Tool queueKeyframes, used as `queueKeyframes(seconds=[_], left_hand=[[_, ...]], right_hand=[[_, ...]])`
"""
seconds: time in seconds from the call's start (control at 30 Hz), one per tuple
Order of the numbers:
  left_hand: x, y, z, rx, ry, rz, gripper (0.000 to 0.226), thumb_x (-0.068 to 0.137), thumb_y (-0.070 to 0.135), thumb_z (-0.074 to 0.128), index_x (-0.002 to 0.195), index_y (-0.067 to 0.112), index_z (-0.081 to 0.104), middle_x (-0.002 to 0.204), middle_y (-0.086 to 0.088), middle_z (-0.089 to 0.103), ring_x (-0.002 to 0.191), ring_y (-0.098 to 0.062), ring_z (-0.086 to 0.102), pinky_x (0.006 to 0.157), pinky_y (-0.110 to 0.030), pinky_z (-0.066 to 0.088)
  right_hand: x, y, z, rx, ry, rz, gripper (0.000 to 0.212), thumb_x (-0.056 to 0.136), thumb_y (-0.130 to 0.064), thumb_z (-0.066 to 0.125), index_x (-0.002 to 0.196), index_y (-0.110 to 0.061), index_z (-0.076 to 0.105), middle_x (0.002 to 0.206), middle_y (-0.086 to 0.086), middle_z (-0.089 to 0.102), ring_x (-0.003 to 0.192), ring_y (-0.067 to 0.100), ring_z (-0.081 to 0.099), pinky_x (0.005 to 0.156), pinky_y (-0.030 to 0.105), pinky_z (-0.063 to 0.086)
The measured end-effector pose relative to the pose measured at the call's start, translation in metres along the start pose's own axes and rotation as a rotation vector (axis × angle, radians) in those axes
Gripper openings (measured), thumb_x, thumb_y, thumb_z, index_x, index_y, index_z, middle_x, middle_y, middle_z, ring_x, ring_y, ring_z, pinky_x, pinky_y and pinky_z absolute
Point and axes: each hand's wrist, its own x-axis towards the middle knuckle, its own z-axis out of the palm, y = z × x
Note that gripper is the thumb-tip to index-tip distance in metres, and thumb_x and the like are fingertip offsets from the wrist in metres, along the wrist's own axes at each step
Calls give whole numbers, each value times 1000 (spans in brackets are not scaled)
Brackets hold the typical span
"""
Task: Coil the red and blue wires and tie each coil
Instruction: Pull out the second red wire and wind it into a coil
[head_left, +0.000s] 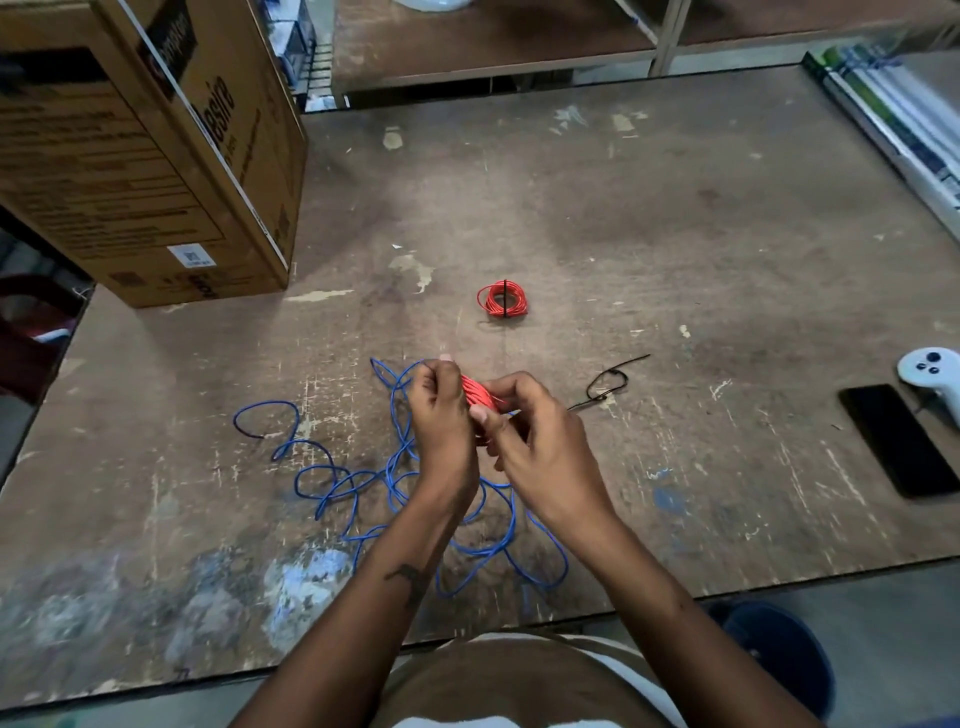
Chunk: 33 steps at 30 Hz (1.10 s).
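Note:
A small coil of red wire (477, 396) is held above the table between both hands. My left hand (441, 415) grips its left side with curled fingers. My right hand (530, 431) pinches its right side with thumb and fingers. Loose blue wire (363, 478) lies in tangled loops on the table (649, 234) under and left of my hands. Farther back lies a second red coil (502, 299), bound with a black tie. A looped black cable tie (607, 383) rests on the table right of my hands.
A large cardboard box (140, 150) stands at the back left. A black phone (898, 439) and a white controller (932, 371) lie at the right edge. Rolled sheets (898, 119) lie along the far right. Shelving stands behind the table.

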Motion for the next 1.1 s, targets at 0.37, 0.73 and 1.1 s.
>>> queueKeyframes(seconds=[0.37, 0.73, 1.1], left_hand=[[23, 18, -39, 551, -630, 245, 47, 111, 39, 37, 82, 11, 63, 78, -15, 62, 77, -33, 62, 78, -57, 53], [8, 25, -23, 182, -840, -568, 41, 109, 35, 39, 90, 6, 61, 69, -7, 69, 74, -35, 71, 61, -46, 63], [27, -23, 21, 302, -608, -335, 47, 114, 36, 42, 81, 8, 60, 69, -17, 56, 53, -27, 57, 50, -32, 49]], right_hand=[[8, -1, -34, -285, -29, -177, 9, 100, -22, 71, 109, -24, 69, 93, -10, 79, 85, 11, 74, 76, 37, 55], [33, 21, -66, -337, -133, -291, 10, 100, -15, 72, 109, -18, 73, 95, -9, 79, 87, 6, 74, 77, 30, 56], [57, 62, -67, -254, -9, -105, 17, 96, -20, 76, 113, -25, 78, 99, -12, 81, 84, 3, 74, 78, 32, 58]])
